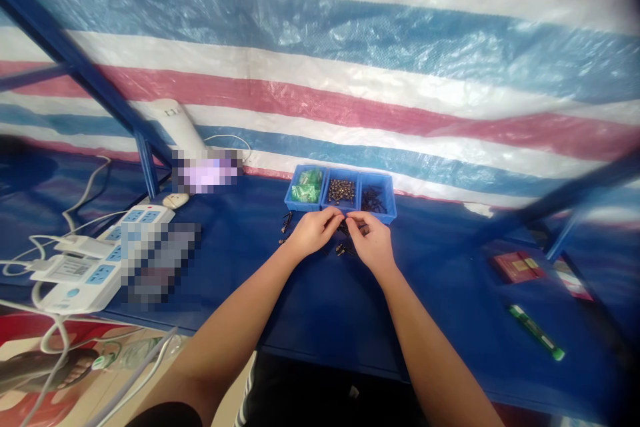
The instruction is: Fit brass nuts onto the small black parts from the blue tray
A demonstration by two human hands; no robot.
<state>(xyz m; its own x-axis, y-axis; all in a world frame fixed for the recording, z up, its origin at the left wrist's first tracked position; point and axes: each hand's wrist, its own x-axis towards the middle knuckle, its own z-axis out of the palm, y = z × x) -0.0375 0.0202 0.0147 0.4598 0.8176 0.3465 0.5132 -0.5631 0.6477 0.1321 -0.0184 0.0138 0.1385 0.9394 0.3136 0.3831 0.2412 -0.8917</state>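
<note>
My left hand [316,232] and my right hand [371,239] meet fingertip to fingertip just in front of three joined blue bins. Both are closed in a pinch; whatever lies between the fingertips is too small to name. The left bin [289,203] holds green packets [307,187]. Small brass-coloured parts [342,191] fill the middle bin, and dark screw-like parts [371,200] lie in the right bin. Some loose dark pieces [287,220] rest on the blue table left of my left hand, and others [341,249] between my hands.
On the left are a white power strip [107,267] with cables, a blurred-out object [163,263] and a computer mouse [175,200]. A red box [519,267] and a green packet [537,332] lie right. Blue frame posts and a striped sheet [320,97] stand behind.
</note>
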